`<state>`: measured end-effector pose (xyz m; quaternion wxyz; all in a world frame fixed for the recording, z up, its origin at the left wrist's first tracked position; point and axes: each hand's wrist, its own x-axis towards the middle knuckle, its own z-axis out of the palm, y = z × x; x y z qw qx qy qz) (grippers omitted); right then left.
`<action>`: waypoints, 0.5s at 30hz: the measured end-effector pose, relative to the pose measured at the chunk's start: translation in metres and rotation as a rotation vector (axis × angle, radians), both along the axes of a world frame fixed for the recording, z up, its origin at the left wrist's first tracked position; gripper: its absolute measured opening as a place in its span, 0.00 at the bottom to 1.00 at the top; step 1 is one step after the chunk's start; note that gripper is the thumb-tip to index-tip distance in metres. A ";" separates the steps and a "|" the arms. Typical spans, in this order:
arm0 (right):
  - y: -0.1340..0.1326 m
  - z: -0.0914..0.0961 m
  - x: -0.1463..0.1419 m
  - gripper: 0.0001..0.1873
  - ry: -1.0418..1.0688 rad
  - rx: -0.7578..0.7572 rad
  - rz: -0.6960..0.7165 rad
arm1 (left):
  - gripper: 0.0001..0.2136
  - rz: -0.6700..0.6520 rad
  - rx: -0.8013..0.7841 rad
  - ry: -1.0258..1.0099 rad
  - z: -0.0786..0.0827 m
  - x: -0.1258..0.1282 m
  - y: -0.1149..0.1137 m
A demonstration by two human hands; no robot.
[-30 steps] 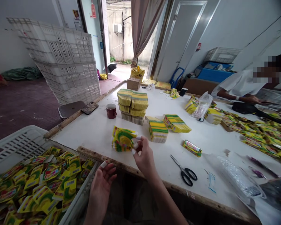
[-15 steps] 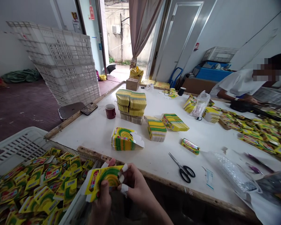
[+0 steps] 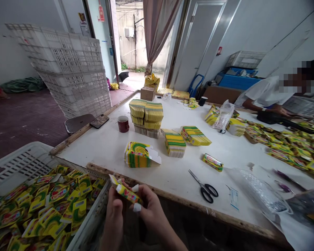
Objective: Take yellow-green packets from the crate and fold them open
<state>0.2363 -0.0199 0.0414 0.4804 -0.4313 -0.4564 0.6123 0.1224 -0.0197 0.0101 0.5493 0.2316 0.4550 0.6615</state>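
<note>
1. Head view, the hands: A small yellow printed carton [image 3: 129, 194] is held in the air just off the tabletop's [image 3: 104, 146] near edge, tilted, its white end flap toward the upper left.
2. Head view, the grip: The left hand [image 3: 115, 211] cups the carton around its flap end, fingers mostly hidden behind it. The right hand [image 3: 150, 205] pinches the lower right end between thumb and fingers; white wraps cover some fingertips.
3. Head view, handling: The carton looks like thin, glossy card, probably light, springy and a little slippery, easily creased by a hard squeeze. Its two ends and folded edges seem the best places to hold.
4. Head view, nearby: Along the tabletop's near edge lie a stack of flattened cartons [image 3: 137, 158] and, farther right, black-handled scissors [image 3: 203, 187]. Beyond the near left corner, a white plastic crate [image 3: 90, 218] holds many loose cartons.
5. Head view, farther off: A dark red mug [image 3: 123, 125] stands beside tall carton stacks [image 3: 146, 118]; a phone [image 3: 99, 121] rests at the left edge. A co-worker [image 3: 267, 90] leans over the far right.
</note>
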 end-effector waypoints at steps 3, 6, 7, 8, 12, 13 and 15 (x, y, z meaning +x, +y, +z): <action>0.006 -0.002 0.012 0.08 -0.091 0.106 -0.014 | 0.20 0.019 -0.060 0.043 -0.004 -0.007 0.003; 0.009 0.001 0.026 0.06 -0.324 0.307 -0.044 | 0.18 -0.024 -0.105 0.043 0.000 -0.022 0.007; 0.009 0.004 0.031 0.07 -0.407 0.405 -0.050 | 0.20 -0.075 -0.079 0.050 0.003 -0.029 0.008; 0.010 0.008 0.036 0.09 -0.500 0.510 -0.048 | 0.23 -0.131 -0.034 0.075 0.007 -0.037 0.009; 0.006 0.024 0.047 0.11 -0.879 0.870 0.041 | 0.43 -0.345 0.163 0.473 0.025 -0.060 0.010; 0.004 0.025 0.046 0.09 -0.919 0.915 0.083 | 0.45 -0.440 0.169 0.619 0.028 -0.060 0.009; 0.000 0.021 0.042 0.09 -0.911 0.935 0.132 | 0.41 -0.630 0.144 0.833 0.032 -0.053 0.008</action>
